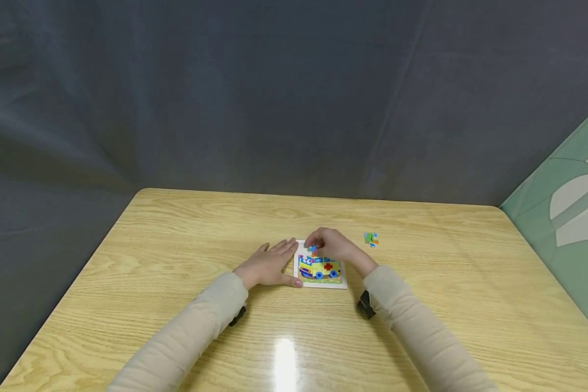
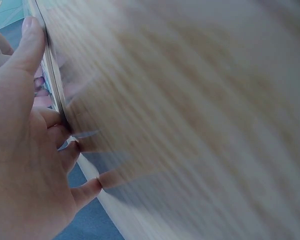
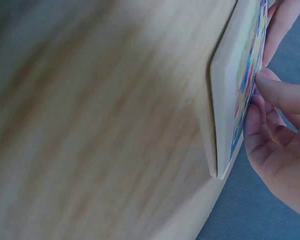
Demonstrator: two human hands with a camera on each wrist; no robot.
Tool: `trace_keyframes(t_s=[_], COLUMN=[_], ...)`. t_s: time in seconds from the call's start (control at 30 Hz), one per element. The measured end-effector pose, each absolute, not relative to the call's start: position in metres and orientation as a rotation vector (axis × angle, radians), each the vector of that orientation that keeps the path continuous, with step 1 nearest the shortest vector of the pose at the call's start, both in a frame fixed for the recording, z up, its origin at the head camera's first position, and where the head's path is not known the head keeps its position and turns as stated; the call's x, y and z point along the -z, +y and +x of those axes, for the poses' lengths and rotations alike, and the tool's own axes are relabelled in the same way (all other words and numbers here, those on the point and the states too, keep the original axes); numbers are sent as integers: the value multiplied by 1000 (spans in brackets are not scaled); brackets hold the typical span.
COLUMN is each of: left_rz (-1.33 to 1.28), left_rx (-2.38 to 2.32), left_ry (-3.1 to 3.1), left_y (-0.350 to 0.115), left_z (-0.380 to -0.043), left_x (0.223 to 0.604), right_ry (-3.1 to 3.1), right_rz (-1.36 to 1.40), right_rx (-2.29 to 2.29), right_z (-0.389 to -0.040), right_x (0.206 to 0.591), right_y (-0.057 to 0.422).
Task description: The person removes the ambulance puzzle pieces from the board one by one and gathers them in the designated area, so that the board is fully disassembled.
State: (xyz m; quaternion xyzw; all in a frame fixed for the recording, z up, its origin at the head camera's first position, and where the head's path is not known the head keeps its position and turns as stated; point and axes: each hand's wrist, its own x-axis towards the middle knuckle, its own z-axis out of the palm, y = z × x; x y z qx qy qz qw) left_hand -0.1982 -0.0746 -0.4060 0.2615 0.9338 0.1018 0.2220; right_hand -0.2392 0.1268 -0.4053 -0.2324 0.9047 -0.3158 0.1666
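Note:
A small white-framed jigsaw board (image 1: 344, 280) with a yellow ambulance picture (image 1: 327, 267) lies flat on the table. Along its left side rests my left hand (image 1: 273, 265), fingers spread, with the thumb on the near corner and fingertips at the far left corner. My right hand (image 1: 334, 245) pinches a small blue puzzle piece (image 1: 312, 249) over the upper left part of the board. In the right wrist view, the right thumb and fingers (image 3: 285, 95) are right at the picture's surface. That hand hides some of the board's top side.
To the right of the board, green, blue and orange puzzle pieces (image 1: 371, 239) lie on the wooden table (image 1: 215, 228). Behind the table hangs a dark curtain (image 1: 294, 98). A green and white patterned panel (image 1: 568, 218) stands along the right edge.

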Motion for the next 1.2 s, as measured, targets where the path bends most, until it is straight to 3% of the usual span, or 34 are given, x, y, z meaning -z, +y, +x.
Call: trace_keyframes(t_s=[1.2], left_rz=[715], left_rx=[-293], left_ry=[2589], left_y=[-74], left_z=[-198], left_x=[407], right_ry=[2661], right_rz=[-583], right_rx=[781], right_z=[-244], right_x=[403], right_y=[131])
